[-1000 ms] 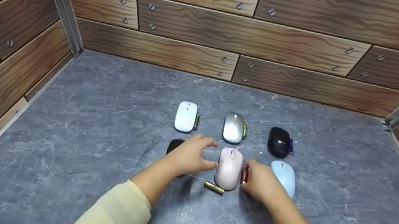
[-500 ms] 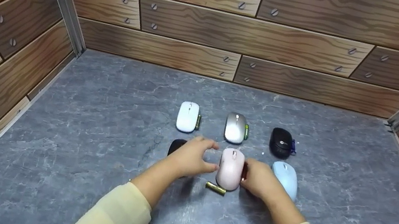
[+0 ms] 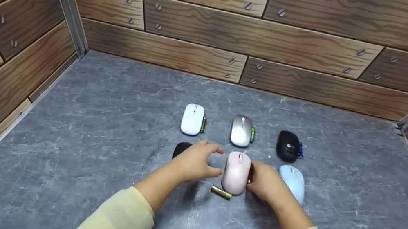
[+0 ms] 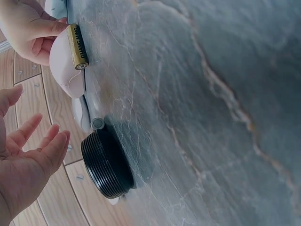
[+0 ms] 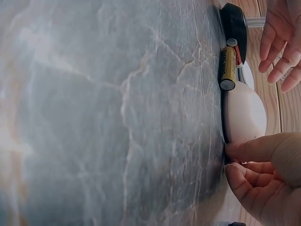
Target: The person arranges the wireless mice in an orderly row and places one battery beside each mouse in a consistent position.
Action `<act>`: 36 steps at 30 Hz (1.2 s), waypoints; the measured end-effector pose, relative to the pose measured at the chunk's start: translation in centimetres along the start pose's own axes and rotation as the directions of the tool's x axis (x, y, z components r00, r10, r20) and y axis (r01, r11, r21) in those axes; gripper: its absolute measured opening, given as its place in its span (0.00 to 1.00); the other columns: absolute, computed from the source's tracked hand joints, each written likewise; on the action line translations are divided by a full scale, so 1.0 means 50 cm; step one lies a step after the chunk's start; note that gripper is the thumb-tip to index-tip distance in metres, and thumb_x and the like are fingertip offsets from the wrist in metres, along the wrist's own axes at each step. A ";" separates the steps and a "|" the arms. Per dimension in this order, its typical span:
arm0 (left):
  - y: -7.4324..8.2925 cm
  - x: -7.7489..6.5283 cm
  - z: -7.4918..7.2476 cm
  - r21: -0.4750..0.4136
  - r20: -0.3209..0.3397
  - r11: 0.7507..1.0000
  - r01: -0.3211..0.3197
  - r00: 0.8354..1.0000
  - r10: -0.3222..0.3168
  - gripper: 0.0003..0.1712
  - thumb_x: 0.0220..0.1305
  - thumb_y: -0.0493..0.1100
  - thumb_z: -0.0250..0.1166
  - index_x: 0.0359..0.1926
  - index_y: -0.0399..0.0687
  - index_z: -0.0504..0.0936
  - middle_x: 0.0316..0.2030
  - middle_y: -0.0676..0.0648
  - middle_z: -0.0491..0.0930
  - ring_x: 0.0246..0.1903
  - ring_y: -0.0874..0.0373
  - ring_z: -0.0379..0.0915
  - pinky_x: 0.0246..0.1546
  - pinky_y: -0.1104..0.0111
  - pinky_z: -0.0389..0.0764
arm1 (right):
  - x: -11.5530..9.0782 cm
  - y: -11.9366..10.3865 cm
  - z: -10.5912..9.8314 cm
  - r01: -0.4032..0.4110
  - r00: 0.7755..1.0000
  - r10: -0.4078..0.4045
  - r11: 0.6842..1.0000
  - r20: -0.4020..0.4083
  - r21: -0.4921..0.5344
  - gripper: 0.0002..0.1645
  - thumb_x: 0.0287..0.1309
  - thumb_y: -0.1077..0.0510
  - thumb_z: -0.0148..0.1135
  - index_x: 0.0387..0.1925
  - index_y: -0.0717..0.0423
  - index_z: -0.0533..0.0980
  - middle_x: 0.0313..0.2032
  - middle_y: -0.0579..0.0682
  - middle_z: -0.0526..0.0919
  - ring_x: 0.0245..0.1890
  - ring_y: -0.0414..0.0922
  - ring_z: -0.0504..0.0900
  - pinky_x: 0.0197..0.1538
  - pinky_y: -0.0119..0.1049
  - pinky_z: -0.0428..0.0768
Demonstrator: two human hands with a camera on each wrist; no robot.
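In the head view a pink mouse [image 3: 236,174] lies on the grey marbled tabletop between my hands. My right hand [image 3: 265,183] pinches a small red battery [image 3: 250,177] at the mouse's right side, mostly hidden by the fingers. My left hand [image 3: 198,161] hovers over a ribbed black mouse [image 3: 180,150], thumb and fingers spread and holding nothing; its thumb tip is close to the pink mouse's left side. A gold battery [image 3: 221,193] lies crosswise just in front of the pink mouse; the left wrist view shows this gold battery [image 4: 77,47] beside the mouse.
Behind are a white mouse [image 3: 192,119], a silver-grey mouse [image 3: 241,131] and a black mouse [image 3: 288,146]. Each has a battery along its right side. A light blue mouse [image 3: 292,183] lies right of my right hand. Wood-patterned walls [image 3: 189,56] enclose the table.
My right hand has shifted slightly left, bringing the red battery up against the pink mouse's right side. The left hand has kept its place and pose.
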State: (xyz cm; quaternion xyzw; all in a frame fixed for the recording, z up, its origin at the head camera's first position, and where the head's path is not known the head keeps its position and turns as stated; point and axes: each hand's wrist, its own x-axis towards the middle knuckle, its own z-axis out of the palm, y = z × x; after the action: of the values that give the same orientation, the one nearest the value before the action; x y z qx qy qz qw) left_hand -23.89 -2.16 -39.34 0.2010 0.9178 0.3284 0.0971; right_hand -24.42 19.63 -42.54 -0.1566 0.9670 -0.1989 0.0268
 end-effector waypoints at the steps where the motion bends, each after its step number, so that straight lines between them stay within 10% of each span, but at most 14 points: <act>1: 0.000 0.000 0.000 0.000 0.000 1.000 -0.001 1.000 0.001 0.28 0.53 0.50 0.67 0.55 0.49 0.73 0.53 0.46 0.71 0.53 0.52 0.67 0.54 0.60 0.69 | -0.001 -0.001 -0.001 0.007 1.000 -0.007 1.000 -0.002 0.000 0.16 0.30 0.68 0.66 0.27 0.58 0.73 0.22 0.48 0.75 0.25 0.47 0.74 0.33 0.44 0.75; 17: -0.007 -0.019 -0.008 -0.016 -0.016 1.000 -0.020 1.000 0.020 0.28 0.53 0.51 0.67 0.55 0.49 0.73 0.52 0.45 0.70 0.53 0.51 0.67 0.54 0.59 0.69 | -0.026 -0.032 -0.037 -0.036 0.999 0.037 0.997 -0.018 0.074 0.30 0.35 0.68 0.66 0.47 0.65 0.69 0.21 0.49 0.74 0.24 0.46 0.73 0.30 0.41 0.73; 36: -0.009 -0.038 -0.010 0.017 -0.027 0.999 -0.046 0.999 0.046 0.28 0.52 0.50 0.67 0.55 0.49 0.74 0.52 0.44 0.71 0.51 0.51 0.69 0.53 0.61 0.70 | -0.053 -0.131 0.004 0.161 0.987 -0.161 0.987 -0.011 0.007 0.08 0.42 0.65 0.66 0.26 0.60 0.74 0.20 0.46 0.73 0.24 0.43 0.72 0.30 0.40 0.73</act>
State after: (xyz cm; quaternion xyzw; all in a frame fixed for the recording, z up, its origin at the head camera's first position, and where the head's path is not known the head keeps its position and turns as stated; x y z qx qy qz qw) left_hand -22.47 -3.60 -39.13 0.2183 0.9168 0.3259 0.0751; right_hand -19.96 14.68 -40.19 -0.2331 0.9505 -0.2052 0.0062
